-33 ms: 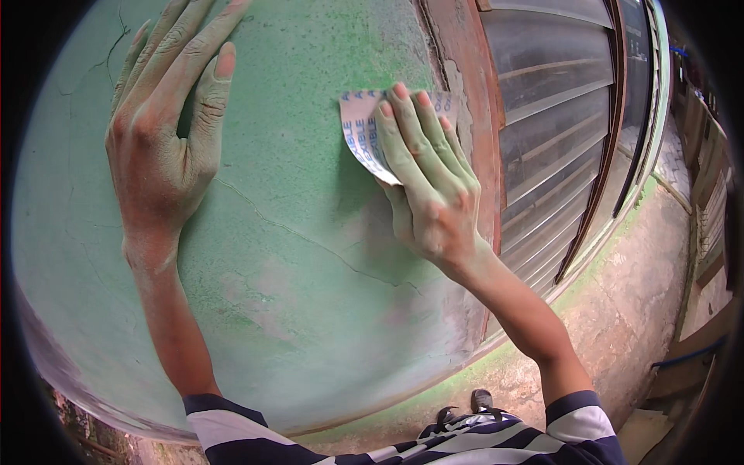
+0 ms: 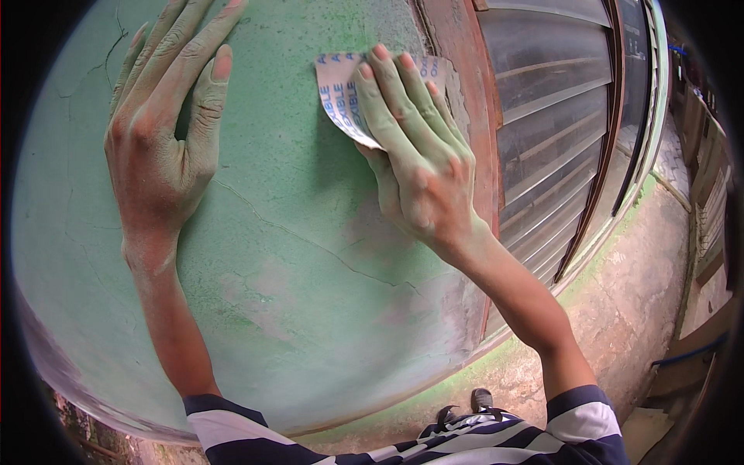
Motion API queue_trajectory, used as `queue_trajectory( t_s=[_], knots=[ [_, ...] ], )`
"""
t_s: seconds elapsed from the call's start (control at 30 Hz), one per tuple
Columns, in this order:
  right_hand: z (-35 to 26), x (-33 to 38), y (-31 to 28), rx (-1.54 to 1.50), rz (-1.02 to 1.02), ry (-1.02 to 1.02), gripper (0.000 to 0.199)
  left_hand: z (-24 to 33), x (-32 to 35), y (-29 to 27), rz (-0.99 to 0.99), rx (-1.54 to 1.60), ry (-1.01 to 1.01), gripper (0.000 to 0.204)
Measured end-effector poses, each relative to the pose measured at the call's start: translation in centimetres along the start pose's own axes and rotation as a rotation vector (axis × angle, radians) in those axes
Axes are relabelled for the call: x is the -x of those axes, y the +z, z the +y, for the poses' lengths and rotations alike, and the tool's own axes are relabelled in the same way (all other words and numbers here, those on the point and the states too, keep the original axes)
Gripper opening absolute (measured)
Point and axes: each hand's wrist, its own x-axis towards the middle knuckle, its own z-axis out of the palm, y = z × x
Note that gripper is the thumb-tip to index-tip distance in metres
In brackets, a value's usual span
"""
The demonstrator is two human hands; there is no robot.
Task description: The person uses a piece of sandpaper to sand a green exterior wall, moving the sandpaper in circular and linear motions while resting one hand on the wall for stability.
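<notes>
Head view: a green-painted wall (image 2: pixel 271 178) fills the left and middle, and both bare hands are up against it. The right hand (image 2: pixel 418 147) lies over a pale paper sheet (image 2: pixel 339 89) with blue print on its back, near the wall's right edge. Its fingers are straight and close together, pressing the sheet to the wall; the thumb sits low by the sheet's bottom edge, though from this angle I can't be sure how far it tucks behind. The sheet's left side curls off the wall and casts a shadow. The left hand (image 2: pixel 167 139) rests toward the wall's left edge, holding nothing, with its fingers extended upward and the thumb apart from them; some fingertips run out of view. Pale dust coats both hands. Between and below them, a thin crack (image 2: pixel 310 244) slopes down to the right across the wall, among faded greyish patches. Along the wall's right edge runs a worn reddish-brown frame (image 2: pixel 487 116), with dark window slats (image 2: pixel 550 101) beyond it. Past the wall's lower edge show a dark shoe (image 2: pixel 481 400), the striped shirt (image 2: pixel 465 443) and a stained concrete floor (image 2: pixel 620 310).
</notes>
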Motion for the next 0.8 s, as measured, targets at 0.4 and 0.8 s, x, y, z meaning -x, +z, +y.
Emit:
queue_trajectory(
  t_s=[0.4,0.8],
  knots=[
    [-4.0,5.6,0.6,-0.047,-0.129,0.022,0.046,0.2,0.0,0.2,0.019,0.004,-0.041,0.036],
    [-5.6,8.3,0.8,-0.029,-0.13,0.074,0.044,-0.5,0.3,0.3,0.146,0.11,-0.037,0.036]
  ],
)
